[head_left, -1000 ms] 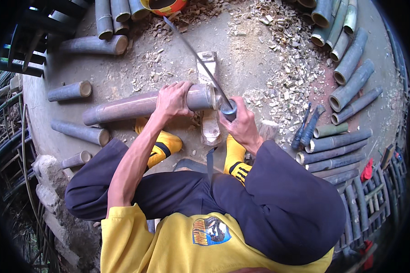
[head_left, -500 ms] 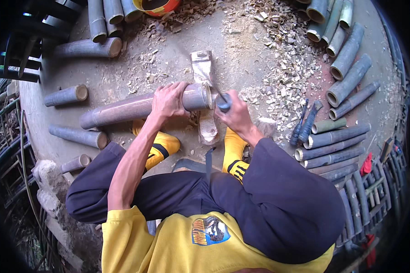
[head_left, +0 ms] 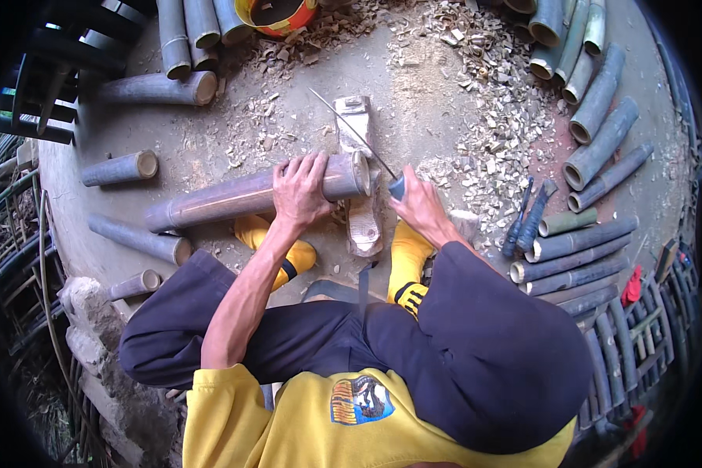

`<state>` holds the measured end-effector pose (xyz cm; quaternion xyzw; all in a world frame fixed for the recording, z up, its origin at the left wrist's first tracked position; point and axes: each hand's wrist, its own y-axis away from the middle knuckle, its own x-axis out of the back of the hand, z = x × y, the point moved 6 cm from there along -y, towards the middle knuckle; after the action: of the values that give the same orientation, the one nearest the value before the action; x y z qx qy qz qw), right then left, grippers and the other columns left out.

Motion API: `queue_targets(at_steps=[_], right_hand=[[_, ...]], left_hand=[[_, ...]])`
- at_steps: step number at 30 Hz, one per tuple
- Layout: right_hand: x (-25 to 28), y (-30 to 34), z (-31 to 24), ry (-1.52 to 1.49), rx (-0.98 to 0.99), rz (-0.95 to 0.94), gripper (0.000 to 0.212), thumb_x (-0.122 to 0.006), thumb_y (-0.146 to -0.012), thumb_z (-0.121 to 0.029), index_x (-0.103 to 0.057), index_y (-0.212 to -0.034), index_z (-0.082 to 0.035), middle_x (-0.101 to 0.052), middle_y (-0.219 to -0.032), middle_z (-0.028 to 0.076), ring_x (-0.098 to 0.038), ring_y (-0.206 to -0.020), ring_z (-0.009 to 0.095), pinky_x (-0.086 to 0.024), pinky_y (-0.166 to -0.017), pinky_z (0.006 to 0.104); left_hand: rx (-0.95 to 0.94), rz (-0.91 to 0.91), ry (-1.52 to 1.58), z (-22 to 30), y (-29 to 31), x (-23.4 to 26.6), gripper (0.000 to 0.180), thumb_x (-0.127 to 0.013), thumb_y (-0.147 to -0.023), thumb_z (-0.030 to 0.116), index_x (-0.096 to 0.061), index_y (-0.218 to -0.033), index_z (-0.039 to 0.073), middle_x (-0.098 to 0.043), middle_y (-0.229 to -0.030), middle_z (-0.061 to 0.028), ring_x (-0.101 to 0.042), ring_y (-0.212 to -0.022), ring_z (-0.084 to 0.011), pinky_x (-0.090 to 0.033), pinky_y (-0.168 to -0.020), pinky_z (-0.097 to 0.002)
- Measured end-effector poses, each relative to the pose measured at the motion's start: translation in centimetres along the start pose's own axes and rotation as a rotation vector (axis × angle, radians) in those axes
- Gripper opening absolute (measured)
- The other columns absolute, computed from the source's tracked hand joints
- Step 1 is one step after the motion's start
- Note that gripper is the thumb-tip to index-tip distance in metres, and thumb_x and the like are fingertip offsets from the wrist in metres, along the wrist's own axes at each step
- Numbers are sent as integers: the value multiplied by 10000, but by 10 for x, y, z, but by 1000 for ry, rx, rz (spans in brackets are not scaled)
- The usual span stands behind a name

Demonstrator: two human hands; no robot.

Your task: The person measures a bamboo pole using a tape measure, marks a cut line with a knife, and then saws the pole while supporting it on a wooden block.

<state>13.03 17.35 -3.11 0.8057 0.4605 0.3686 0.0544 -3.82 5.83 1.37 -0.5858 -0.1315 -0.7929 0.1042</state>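
Note:
A thick bamboo tube (head_left: 226, 201) rests across a light wooden block (head_left: 362, 226) on the ground, its open end to the right. My left hand (head_left: 300, 191) is wrapped over the tube close to that end and holds it. In my right hand (head_left: 423, 204) is a knife (head_left: 364, 145) with a blue-grey handle and a long narrow blade. Its blade points up and to the left, passing by the tube's pale cut rim. Whether the edge touches the rim I cannot tell.
Cut bamboo pieces (head_left: 573, 242) lie on the right, with several more tubes (head_left: 156, 88) on the left. Two dark tools (head_left: 522, 218) sit near the right-hand pieces. Wood chips (head_left: 495, 129) cover the ground beyond the block. A red-and-yellow bucket (head_left: 281, 27) stands at the far side.
My right hand has drawn the knife a little to the right of the tube's end, and the blade, blurred before, now shows sharply. My left hand keeps its hold. The whole view has shifted slightly.

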Motion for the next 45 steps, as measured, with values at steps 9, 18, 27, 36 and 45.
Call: queue_targets(at_steps=[9,18,27,36,45], right_hand=[[-7,-5,6,-101,-61,-61,292,-667,-759,-76,-462,-943,22,-646,-761,188,-686,-686,281,-571,-595,370],[6,12,-34,-85,254,106,317,-698,-725,-71,-473,-931,15,-645,-759,194,-684,-669,273,-574,-560,339],[31,24,-58,-275,289,267,250,-664,-756,-85,-519,-942,-3,-648,-714,200,-692,-729,297,-541,-612,368],[24,16,-54,-282,174,134,305,-659,-724,-111,-522,-960,23,-651,-739,200,-682,-706,297,-530,-620,378],[12,3,-4,-124,-18,-87,314,-653,-738,-92,-475,-974,13,-654,-752,196,-671,-646,308,-545,-563,370]], left_hand=[[11,120,-48,1,3,-4,746,-738,-498,182,-530,-1210,110,-579,-1151,-51,-539,-1074,-211,-366,-949,-439],[14,274,-102,7,12,-4,644,-695,-545,163,-567,-1175,111,-598,-1131,-44,-546,-1064,-223,-347,-958,-439],[-7,327,-185,7,16,-11,686,-759,-553,314,-567,-1177,104,-613,-1110,-37,-558,-1074,-221,-350,-967,-431],[37,463,-180,10,26,-9,443,-607,-701,196,-609,-1139,126,-631,-1106,-15,-570,-1057,-211,-329,-974,-428],[128,-370,108,-1,-21,-7,863,-810,-476,240,-474,-1259,108,-582,-1159,-90,-533,-1110,-253,-328,-987,-492]])
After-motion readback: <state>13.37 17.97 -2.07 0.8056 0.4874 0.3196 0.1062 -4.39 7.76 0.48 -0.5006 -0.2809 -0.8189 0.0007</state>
